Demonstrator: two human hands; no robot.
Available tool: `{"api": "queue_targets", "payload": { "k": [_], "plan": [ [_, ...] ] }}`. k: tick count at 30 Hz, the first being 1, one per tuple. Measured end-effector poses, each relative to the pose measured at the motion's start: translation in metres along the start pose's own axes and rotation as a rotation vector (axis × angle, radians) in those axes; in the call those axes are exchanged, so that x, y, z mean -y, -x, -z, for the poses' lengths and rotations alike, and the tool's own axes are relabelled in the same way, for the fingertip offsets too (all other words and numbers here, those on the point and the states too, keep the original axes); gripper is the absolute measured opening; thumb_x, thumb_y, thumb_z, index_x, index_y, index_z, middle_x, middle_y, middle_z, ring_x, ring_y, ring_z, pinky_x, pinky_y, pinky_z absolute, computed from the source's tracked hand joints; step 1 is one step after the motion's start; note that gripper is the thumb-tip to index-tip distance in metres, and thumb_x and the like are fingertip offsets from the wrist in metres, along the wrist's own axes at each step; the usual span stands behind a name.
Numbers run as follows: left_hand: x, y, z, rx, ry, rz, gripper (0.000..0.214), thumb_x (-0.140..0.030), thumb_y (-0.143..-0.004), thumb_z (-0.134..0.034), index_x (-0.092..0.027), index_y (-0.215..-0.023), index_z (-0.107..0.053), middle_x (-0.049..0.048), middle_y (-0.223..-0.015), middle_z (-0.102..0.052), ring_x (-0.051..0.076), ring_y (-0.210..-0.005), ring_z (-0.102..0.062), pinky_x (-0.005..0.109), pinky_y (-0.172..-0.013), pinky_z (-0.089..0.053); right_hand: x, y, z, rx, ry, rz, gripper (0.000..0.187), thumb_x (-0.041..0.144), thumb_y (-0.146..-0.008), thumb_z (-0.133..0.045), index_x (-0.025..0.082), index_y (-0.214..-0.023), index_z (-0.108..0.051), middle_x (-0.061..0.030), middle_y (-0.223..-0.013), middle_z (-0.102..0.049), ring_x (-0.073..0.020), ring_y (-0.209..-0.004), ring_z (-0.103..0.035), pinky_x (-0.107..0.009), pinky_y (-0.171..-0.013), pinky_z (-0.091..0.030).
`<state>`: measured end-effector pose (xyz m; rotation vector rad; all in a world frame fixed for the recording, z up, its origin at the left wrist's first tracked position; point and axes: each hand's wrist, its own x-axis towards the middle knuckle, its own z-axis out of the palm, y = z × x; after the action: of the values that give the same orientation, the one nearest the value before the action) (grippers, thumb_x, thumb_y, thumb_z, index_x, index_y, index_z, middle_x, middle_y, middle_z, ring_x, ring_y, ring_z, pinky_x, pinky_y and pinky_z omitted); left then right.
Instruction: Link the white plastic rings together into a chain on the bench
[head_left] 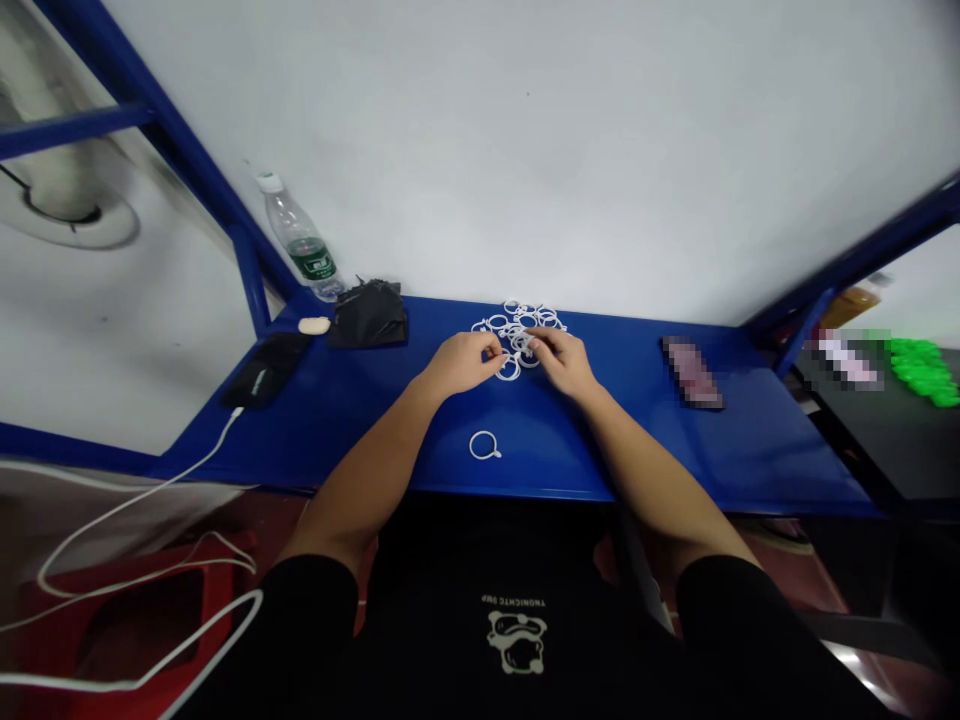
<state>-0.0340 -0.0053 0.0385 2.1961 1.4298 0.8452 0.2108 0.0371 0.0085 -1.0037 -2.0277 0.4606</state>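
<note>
A loose pile of thin white plastic rings [546,316], each with a small tab, lies on the blue table near the wall. At its left edge is my left hand [463,364], fingers curled and closed by a ring [508,372]; what they grip, if anything, is too small to make out. My right hand [567,364] reaches into the pile from the right, thumb and forefinger closed on a white ring [520,342]. One single ring [484,446] lies apart, nearer the table's front edge.
On the left stand a water bottle [304,240] and a crumpled black bag [369,314], with a small cream object [314,326] and a black power bank [266,370] on a white cable. A blurred-out phone [691,372] lies right. Blue frame bars [187,150] flank the table [360,420].
</note>
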Motion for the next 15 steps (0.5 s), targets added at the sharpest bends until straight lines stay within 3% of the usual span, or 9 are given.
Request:
{"api": "queue_targets", "payload": {
  "k": [2,5,15],
  "plan": [
    [0.0,0.0,-0.003,-0.093,-0.042,-0.007,0.006,-0.025,-0.094,-0.074,-0.021,-0.092,-0.076,0.0021,-0.083,-0.077,0.016,-0.075,-0.068,0.03,-0.069,-0.046,0.013,0.003,-0.004,0.111,-0.054,0.054,0.034,0.043,-0.107,-0.057,0.023,-0.124,-0.078,-0.0069,-0.105,-0.082,-0.0233,-0.088,-0.075,-0.037,-0.083,-0.057],
    [0.001,0.0,-0.008,-0.13,-0.104,-0.044,0.003,-0.024,-0.094,-0.075,-0.021,-0.093,-0.077,0.0013,-0.082,-0.077,0.017,-0.077,-0.07,0.029,-0.071,-0.048,0.021,0.006,-0.009,0.188,-0.105,0.08,0.032,0.038,-0.108,-0.052,0.022,-0.114,-0.078,-0.0063,-0.099,-0.082,-0.0218,-0.087,-0.075,-0.034,-0.082,-0.056],
    [0.001,0.002,-0.018,-0.1,-0.111,-0.16,0.005,-0.027,-0.095,-0.075,-0.022,-0.094,-0.077,0.0021,-0.094,-0.082,0.017,-0.082,-0.072,0.029,-0.075,-0.051,0.011,0.004,-0.008,0.163,-0.14,0.038,0.024,0.018,-0.088,-0.052,0.02,-0.091,-0.076,-0.0021,-0.082,-0.077,-0.0186,-0.073,-0.07,-0.03,-0.073,-0.051]
  ]
}}
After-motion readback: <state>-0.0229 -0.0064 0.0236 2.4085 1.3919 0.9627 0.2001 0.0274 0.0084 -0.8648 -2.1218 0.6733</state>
